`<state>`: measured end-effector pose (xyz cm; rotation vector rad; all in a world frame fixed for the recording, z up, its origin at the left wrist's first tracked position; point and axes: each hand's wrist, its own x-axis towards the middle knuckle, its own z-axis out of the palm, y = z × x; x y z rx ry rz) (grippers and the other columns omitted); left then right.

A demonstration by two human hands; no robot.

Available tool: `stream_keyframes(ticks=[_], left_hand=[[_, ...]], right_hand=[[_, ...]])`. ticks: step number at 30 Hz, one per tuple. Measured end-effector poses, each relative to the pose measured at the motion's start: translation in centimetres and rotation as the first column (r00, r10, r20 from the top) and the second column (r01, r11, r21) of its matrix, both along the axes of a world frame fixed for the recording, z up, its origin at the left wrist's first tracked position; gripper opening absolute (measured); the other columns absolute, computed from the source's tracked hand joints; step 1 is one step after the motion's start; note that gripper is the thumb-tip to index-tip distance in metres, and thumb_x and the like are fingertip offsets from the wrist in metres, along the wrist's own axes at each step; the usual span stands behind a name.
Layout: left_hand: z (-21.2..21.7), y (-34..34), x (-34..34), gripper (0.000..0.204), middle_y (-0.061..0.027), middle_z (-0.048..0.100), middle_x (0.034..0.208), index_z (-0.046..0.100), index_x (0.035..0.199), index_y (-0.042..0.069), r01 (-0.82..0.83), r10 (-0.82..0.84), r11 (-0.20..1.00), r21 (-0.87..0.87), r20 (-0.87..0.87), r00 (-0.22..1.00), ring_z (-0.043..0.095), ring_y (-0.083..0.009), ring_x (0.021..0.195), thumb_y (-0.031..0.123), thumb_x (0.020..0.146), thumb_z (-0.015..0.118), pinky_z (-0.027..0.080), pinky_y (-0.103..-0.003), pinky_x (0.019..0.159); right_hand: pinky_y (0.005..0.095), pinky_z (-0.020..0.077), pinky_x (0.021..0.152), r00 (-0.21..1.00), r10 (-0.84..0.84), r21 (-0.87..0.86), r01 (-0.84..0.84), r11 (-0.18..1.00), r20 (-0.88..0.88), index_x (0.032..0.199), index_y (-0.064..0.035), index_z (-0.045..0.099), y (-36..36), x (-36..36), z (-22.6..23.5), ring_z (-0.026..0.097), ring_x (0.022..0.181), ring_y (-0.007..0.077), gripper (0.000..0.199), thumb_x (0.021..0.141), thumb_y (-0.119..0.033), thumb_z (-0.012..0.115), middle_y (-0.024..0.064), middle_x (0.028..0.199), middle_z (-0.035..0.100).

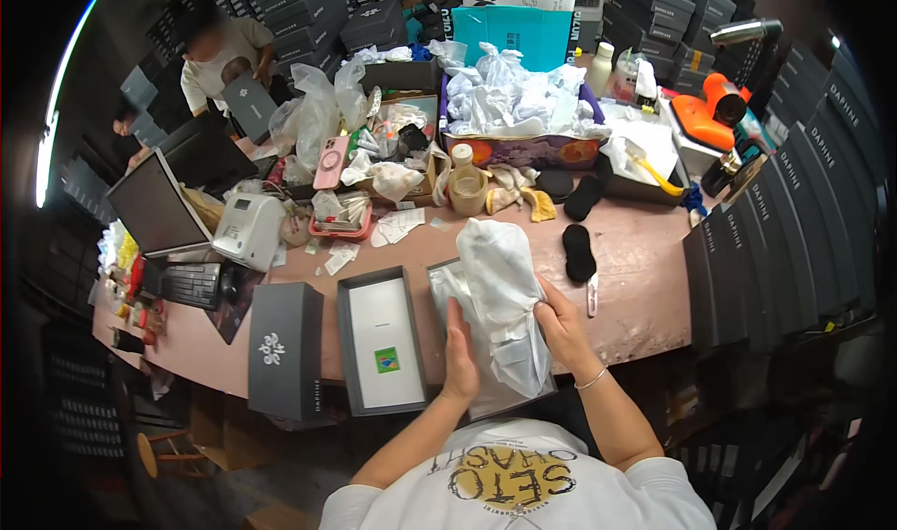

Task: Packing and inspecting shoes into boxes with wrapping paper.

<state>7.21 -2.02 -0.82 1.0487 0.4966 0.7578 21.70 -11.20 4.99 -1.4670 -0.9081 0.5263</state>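
Bundle: white tissue-wrapped item [500, 292] standing over the open grey box tray [447, 282], at the pink table's [645, 268] near edge.
Left hand [459, 357]: fingers flat against the wrap's left side.
Right hand [561, 320]: curled, clasping its right side.
Advice: lower evenly, keeping the paper tucked inside the tray walls.
Adjacent: empty box tray [381, 341], grey lid [285, 348].

- Pinkish worn table [645, 278] — curved front edge, crowded at the back.
- Grey box lid [285, 348] overhanging the front edge, just beside an open grey box tray [381, 341].
- Two black oval pads [579, 252] on bare tabletop, right of centre.
- White label printer [248, 229] and black keyboard [192, 285] at the left.
- Paper scraps [341, 254] — scattered mid-table.
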Motion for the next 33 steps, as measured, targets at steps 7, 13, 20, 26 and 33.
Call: stream_keyframes(ticks=[7,13,20,26,33], left_hand=[[2.0,-2.1,-2.2,0.053,-0.0042,0.053,0.118,0.037,0.133,0.013,0.099,-0.090,0.837,-0.538,0.044,0.995,0.058,-0.0136,0.098,0.034,0.091,0.062,0.052,-0.032,0.059],[0.5,0.8,-3.4,0.054,-0.0047,0.057,0.113,0.041,0.131,0.008,-0.010,0.003,0.984,-0.176,-0.038,0.999,0.058,-0.0177,0.099,0.032,0.089,0.066,0.050,-0.032,0.078],[1.6,3.9,-6.6,0.092,-0.0138,0.034,0.148,0.024,0.146,0.006,0.281,-0.205,0.816,-0.505,0.201,0.958,0.039,-0.0282,0.133,0.069,0.084,0.047,0.034,-0.044,0.110],[-3.6,4.2,-4.7,0.070,-0.0132,0.040,0.142,0.027,0.144,0.005,0.498,-0.336,0.748,-0.440,0.395,0.855,0.045,-0.0279,0.128,0.049,0.093,0.047,0.036,-0.043,0.109],[-0.3,2.4,-2.9,0.072,-0.0133,0.051,0.132,0.033,0.140,0.006,0.363,-0.301,0.820,-0.443,0.207,0.931,0.055,-0.0300,0.117,0.040,0.083,0.062,0.048,-0.046,0.097]], right_hand=[[0.0387,0.0456,0.090,0.858,-0.055,0.116,-0.005,0.993,0.511,0.120,-0.0055,0.058,1.7,-3.1,0.6,0.055,0.104,0.0374,0.038,0.084,-0.011,0.063,0.0199,0.111,0.056],[0.0314,0.0476,0.074,0.985,-0.019,0.068,0.007,0.998,0.171,0.110,-0.0013,0.058,2.4,-5.1,3.6,0.058,0.087,0.0237,0.031,0.083,-0.012,0.069,0.0114,0.096,0.058],[0.0234,0.0452,0.069,0.889,0.271,0.151,-0.231,0.961,-0.368,0.107,0.0012,0.059,3.2,-2.2,0.6,0.053,0.076,0.0098,0.020,0.092,-0.013,0.060,0.0020,0.090,0.059],[0.0187,0.0438,0.073,0.490,0.429,0.313,-0.304,0.900,-0.759,0.105,-0.0034,0.057,2.6,-3.3,2.1,0.054,0.083,0.0046,0.016,0.097,-0.017,0.054,-0.0027,0.093,0.059],[0.0370,0.0484,0.072,0.847,-0.018,-0.172,0.129,0.977,0.532,0.093,-0.0032,0.063,4.5,1.3,0.6,0.062,0.080,0.0293,0.013,0.087,-0.015,0.060,0.0149,0.090,0.065]])
